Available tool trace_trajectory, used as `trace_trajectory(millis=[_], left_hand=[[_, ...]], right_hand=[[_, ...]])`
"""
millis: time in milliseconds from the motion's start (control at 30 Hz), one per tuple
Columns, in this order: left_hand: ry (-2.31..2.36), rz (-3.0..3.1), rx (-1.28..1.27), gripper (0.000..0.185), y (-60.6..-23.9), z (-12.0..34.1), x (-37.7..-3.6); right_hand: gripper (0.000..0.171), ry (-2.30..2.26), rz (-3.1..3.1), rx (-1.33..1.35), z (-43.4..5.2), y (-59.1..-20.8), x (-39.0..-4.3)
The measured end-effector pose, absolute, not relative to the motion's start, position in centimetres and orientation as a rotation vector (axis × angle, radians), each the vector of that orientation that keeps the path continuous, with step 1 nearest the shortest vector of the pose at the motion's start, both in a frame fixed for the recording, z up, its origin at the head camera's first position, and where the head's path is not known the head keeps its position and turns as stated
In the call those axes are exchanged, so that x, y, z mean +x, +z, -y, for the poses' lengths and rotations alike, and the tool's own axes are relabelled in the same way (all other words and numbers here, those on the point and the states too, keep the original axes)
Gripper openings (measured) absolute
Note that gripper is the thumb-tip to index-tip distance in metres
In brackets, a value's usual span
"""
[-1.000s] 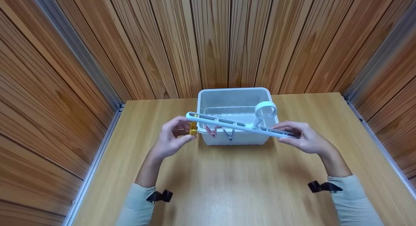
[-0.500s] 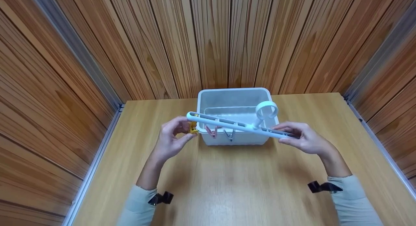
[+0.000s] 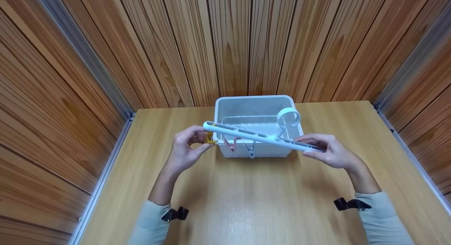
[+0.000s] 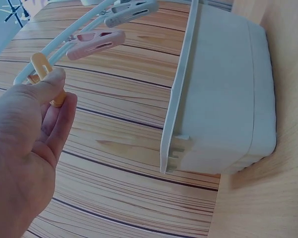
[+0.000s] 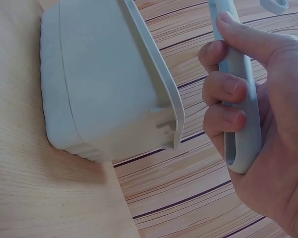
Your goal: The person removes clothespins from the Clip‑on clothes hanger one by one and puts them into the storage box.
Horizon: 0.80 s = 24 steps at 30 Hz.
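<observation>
A pale blue clip hanger (image 3: 243,133) with a hook ring (image 3: 288,117) is held tilted in front of the bin, its left end higher. My right hand (image 3: 329,149) grips its right end, fingers curled round the bar in the right wrist view. At the other end, my left hand (image 3: 188,146) pinches a yellow clothespin (image 4: 49,74) between thumb and fingers. Along the bar hang a pink clothespin (image 4: 95,43) and a grey clothespin (image 4: 131,12), neither of them touched by a hand. The fingers partly hide the yellow clothespin.
Behind the hanger a light grey plastic bin (image 3: 255,151) stands on the wooden table (image 3: 243,199). A clear container (image 3: 246,122) shows inside it. Wood-panelled walls (image 3: 232,44) rise at the back and both sides.
The yellow clothespin has tilted, its lower end swinging right with my left fingertips. The pink and grey clothespins have swung slightly. My right hand keeps its grip almost in place.
</observation>
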<state>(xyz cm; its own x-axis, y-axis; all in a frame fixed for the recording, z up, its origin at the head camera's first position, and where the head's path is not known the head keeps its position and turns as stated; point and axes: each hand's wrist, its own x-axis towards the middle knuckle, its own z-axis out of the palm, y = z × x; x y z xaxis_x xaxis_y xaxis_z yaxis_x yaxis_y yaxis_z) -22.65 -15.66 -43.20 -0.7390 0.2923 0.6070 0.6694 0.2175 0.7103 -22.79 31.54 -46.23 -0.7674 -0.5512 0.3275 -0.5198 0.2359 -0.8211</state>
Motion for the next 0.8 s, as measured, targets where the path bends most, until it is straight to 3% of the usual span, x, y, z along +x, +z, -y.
trace_trajectory(millis=[800], left_hand=[[-1.625, 2.251, -0.915, 0.043, -42.68, 16.02, -22.09]], right_hand=[[0.041, -1.717, -2.409, -1.060, -32.02, -47.06, -22.62]])
